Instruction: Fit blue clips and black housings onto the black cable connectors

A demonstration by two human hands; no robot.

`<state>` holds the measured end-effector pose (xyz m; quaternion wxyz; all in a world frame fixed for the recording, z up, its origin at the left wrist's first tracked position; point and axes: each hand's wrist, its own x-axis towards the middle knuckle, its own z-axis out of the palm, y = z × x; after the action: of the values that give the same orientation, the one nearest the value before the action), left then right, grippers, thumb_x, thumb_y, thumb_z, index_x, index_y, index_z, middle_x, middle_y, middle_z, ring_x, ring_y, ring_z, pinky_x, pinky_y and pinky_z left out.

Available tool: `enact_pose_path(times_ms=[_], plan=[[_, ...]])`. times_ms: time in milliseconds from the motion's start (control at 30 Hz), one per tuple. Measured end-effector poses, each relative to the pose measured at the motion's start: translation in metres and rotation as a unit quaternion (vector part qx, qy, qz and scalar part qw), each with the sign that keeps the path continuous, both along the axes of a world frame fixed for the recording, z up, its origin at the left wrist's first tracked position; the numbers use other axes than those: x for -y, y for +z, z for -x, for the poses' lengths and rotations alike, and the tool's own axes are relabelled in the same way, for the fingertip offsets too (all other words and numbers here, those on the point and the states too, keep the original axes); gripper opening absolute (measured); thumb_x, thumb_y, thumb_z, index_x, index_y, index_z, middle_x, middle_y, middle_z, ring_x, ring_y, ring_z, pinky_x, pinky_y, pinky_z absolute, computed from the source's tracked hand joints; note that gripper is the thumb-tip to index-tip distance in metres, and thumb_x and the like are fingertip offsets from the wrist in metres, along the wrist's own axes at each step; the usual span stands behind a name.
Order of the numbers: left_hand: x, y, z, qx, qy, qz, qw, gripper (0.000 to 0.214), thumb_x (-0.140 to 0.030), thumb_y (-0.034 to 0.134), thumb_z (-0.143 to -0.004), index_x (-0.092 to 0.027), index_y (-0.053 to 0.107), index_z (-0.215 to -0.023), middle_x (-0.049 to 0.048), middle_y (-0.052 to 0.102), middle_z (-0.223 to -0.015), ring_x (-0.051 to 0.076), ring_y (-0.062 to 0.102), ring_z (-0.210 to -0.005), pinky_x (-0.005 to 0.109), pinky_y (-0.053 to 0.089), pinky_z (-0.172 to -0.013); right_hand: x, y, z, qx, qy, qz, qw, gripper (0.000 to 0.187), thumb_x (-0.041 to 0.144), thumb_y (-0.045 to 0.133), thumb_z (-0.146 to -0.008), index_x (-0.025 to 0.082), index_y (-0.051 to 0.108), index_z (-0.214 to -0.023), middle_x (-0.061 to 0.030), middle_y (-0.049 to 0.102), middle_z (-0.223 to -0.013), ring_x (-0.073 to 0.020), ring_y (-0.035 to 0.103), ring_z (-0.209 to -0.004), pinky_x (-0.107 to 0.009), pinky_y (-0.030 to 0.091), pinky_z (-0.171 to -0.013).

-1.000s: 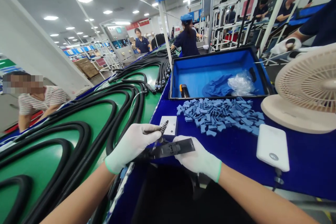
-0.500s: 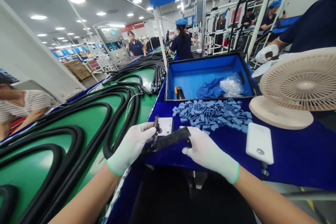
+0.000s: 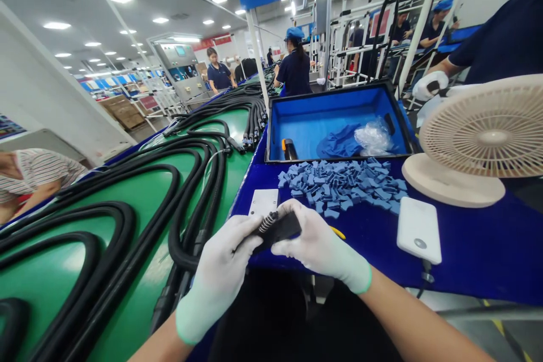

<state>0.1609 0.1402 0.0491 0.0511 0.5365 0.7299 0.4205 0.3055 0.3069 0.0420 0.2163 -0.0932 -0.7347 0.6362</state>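
Observation:
My left hand [image 3: 224, 266], in a white glove, pinches the lower end of a dark rod-like piece with a coiled metal spring [image 3: 267, 223]. Closed around a flat black piece [image 3: 285, 229] is my gloved right hand [image 3: 320, 243], its fingertips close to the spring's upper end. Both pieces meet between the hands; fingers hide how they join. Just behind sits a white block with small holes [image 3: 259, 201]. A yellow curved tip [image 3: 338, 232] shows beside my right hand. Beyond lies a heap of small blue plastic pieces [image 3: 339, 186].
Black hoses [image 3: 169, 175] cover the green conveyor [image 3: 237, 167] on the left. A blue bin [image 3: 305, 119] stands behind the heap. On the right are a beige fan [image 3: 487, 136] and a white cabled device [image 3: 419, 231]. A co-worker's gloved hand [image 3: 428, 86] works beyond the fan.
My hands have come closer together, the left moving right and down. The spring piece has tilted from upright to slanting, and the black piece is now mostly covered by my fingers.

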Motion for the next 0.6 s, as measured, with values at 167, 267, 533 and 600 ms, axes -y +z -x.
enact_pose_path(times_ms=[167,267,533,600], plan=[[-0.001,0.007,-0.004,-0.009,-0.034,0.019,0.999,0.024,-0.019,0.057,-0.099,-0.027,0.073,-0.115,0.0031,0.067,-0.106,0.019,0.065,-0.099,0.028,0.052,-0.090,0.005,0.002,0.004,0.023,0.058,0.047,0.997,0.043,0.012,0.079,-0.073,0.023,0.055,-0.107,0.0064,0.058,-0.089,-0.0128,0.055,-0.078,-0.027,0.047,-0.071],[-0.002,0.013,-0.004,0.014,-0.042,0.035,0.998,0.027,-0.021,0.056,-0.098,-0.029,0.073,-0.117,0.0028,0.067,-0.107,0.020,0.065,-0.100,0.030,0.052,-0.090,0.004,0.000,0.005,0.003,0.066,0.046,0.997,0.047,0.012,0.082,-0.071,0.022,0.056,-0.109,0.0053,0.058,-0.093,-0.0137,0.056,-0.083,-0.027,0.046,-0.074],[-0.010,0.015,-0.010,0.067,-0.025,0.050,0.996,0.021,-0.026,0.061,-0.092,-0.030,0.079,-0.101,0.0050,0.070,-0.096,0.026,0.067,-0.088,0.034,0.055,-0.079,0.004,-0.005,0.006,0.017,0.069,0.055,0.996,0.049,0.013,0.080,-0.070,0.022,0.056,-0.112,0.0026,0.059,-0.099,-0.0165,0.056,-0.088,-0.029,0.048,-0.079],[-0.010,0.009,-0.007,0.025,-0.048,0.028,0.998,0.024,-0.026,0.059,-0.094,-0.031,0.079,-0.105,0.0061,0.069,-0.095,0.024,0.066,-0.086,0.033,0.054,-0.076,0.004,-0.005,0.006,0.007,0.071,0.062,0.996,0.050,0.011,0.080,-0.069,0.023,0.056,-0.112,0.0023,0.059,-0.101,-0.0169,0.057,-0.090,-0.029,0.048,-0.080]])
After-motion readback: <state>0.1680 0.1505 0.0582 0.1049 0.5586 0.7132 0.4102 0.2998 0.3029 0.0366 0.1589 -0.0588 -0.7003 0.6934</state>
